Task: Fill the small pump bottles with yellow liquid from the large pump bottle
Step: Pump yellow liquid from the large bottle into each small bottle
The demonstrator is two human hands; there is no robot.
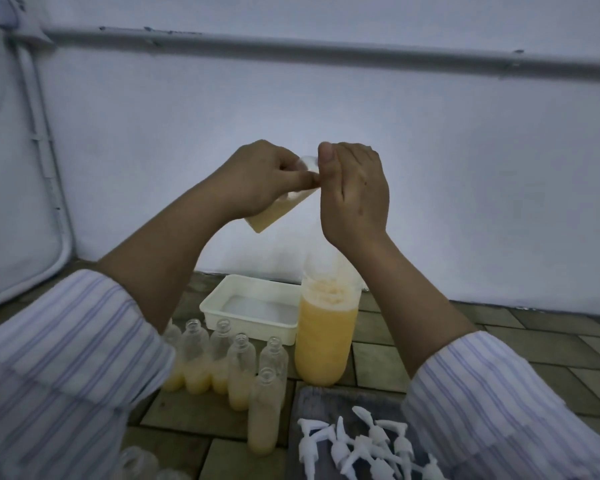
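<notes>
The left hand (257,178) grips a small bottle (278,209) held aloft and tilted, fingers curled round it. The right hand (352,192) sits at its neck — fingers hidden, grip unclear. Below them stands the large bottle (326,337) — upright on the floor.

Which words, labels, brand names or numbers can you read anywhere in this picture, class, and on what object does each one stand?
None can be read. The large pump bottle, the small bottle held up by the left hand and right hand, the small bottles on the floor, the white tray and the pump heads show no print.
</notes>
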